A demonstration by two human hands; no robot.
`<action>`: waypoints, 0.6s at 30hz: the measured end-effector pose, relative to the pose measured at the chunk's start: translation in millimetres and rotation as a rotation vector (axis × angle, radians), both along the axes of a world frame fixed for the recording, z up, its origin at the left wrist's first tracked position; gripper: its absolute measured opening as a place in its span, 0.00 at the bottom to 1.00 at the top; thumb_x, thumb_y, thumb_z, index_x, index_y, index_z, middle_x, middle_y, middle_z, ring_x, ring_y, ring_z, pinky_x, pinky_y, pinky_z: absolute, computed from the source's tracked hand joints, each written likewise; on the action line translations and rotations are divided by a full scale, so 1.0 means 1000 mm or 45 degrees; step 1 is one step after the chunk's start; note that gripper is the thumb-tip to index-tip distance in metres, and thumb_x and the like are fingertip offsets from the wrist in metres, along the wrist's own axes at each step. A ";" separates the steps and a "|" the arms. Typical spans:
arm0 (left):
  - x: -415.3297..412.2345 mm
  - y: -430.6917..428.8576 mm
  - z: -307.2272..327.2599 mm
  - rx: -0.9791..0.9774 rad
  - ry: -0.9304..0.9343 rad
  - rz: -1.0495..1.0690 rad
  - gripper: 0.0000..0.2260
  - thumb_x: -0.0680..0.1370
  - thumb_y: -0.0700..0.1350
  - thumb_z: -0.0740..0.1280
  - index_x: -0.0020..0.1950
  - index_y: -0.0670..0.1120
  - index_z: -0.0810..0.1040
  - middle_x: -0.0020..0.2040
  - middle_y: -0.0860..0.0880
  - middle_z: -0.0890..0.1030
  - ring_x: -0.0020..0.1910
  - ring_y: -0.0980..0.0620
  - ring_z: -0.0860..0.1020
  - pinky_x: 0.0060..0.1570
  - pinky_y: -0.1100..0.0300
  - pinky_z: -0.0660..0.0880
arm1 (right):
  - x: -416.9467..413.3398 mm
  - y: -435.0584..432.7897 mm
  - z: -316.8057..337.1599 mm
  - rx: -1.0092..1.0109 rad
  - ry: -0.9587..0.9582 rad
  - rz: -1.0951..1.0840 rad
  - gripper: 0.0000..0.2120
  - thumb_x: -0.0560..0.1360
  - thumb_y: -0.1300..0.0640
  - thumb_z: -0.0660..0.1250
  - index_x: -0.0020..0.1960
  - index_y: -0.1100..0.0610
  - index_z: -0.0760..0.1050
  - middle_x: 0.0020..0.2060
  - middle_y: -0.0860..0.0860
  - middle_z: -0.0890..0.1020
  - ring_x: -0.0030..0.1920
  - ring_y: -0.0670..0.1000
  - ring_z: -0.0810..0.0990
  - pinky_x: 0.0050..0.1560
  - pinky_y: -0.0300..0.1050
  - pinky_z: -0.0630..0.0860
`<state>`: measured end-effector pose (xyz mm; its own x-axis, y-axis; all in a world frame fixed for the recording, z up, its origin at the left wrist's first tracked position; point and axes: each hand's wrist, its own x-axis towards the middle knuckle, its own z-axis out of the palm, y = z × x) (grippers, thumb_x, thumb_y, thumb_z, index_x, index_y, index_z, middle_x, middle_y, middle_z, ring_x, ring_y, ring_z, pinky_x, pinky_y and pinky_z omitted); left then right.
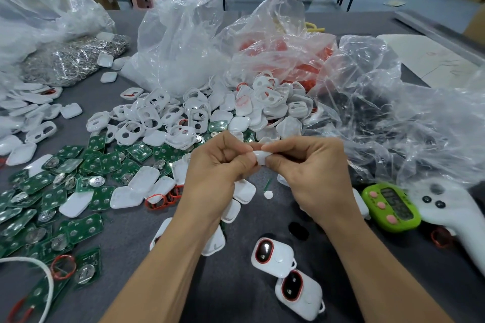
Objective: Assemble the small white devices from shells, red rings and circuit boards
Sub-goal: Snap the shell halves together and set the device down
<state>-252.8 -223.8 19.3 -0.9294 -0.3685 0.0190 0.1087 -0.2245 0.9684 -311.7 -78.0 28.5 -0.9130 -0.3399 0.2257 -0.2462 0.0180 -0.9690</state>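
Left hand [217, 162] and right hand [307, 165] pinch a small white plastic shell [259, 157] above a grey table [231, 296] strewn with green circuit boards [65, 181].

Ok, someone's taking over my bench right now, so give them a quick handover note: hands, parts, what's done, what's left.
Hands: left hand and right hand both pinch one white shell above the table; its inside is hidden.
Parts: shell pile ahead, circuit boards on the left, red rings loose near the left hand, more in the clear bag behind.
Done: two finished devices at the near edge.
Left: finish the held one, then work through the piles.
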 end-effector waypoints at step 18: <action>-0.001 0.000 0.002 -0.102 -0.173 0.047 0.09 0.77 0.36 0.71 0.47 0.48 0.89 0.43 0.41 0.87 0.38 0.52 0.82 0.41 0.63 0.80 | -0.008 0.001 0.002 0.052 -0.527 0.213 0.07 0.80 0.64 0.67 0.51 0.57 0.84 0.38 0.58 0.87 0.31 0.53 0.82 0.32 0.43 0.80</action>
<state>-254.0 -223.4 21.2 -0.9115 -0.4045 -0.0751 -0.0176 -0.1441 0.9894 -319.9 -77.0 30.1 -0.8551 -0.4919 -0.1639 0.1594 0.0516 -0.9859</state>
